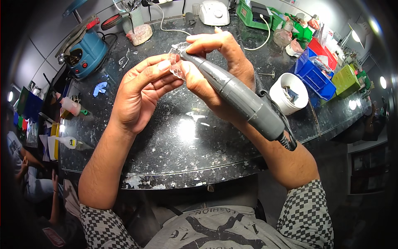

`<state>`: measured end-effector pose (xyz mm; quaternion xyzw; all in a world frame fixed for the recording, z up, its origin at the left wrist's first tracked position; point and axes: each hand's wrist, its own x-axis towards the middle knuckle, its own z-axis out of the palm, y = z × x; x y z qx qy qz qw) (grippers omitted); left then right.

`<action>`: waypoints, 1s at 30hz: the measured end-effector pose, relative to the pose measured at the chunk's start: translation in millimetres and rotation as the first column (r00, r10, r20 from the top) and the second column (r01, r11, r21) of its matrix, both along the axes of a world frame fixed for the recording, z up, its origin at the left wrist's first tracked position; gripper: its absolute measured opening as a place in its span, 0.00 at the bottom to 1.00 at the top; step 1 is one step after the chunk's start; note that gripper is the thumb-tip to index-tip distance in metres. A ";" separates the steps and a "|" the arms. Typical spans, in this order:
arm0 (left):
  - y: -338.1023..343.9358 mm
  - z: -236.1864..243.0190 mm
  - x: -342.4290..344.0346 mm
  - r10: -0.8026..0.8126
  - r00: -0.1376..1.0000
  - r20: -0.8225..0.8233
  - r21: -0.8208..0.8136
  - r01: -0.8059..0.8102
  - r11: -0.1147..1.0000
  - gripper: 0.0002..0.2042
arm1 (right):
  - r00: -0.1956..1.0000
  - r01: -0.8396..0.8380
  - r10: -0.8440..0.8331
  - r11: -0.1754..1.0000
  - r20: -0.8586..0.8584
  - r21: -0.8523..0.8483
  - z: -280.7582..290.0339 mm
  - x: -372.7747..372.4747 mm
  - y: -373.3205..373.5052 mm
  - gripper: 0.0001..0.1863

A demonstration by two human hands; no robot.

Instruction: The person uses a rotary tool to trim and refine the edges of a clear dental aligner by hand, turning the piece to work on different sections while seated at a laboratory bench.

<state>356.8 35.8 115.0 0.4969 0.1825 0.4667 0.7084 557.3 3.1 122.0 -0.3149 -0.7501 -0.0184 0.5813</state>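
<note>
Pinched in the fingertips of my left hand is a small clear plastic piece, shaped like a thin dental tray. My right hand is closed around a dark grey rotary handpiece, whose corded end slants down toward my right forearm. The handpiece's narrow front end meets the clear piece at its upper right side, and my right thumb lies against the piece too. Fingers and the clear plastic hide the exact working tip. Both hands are raised over the scuffed black worktop.
On the right stand a white tub with small items and coloured bins, including a blue bin. A white control box and a plaster block are at the back. At left are a blue machine and a glue bottle. Another person sits far left.
</note>
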 end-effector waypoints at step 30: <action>1.7 -1.0 2.2 -0.011 1.000 0.024 -0.022 0.011 1.000 0.16 | 1.000 -0.014 0.013 0.999 0.019 0.029 -1.0 2.2 2.0 0.18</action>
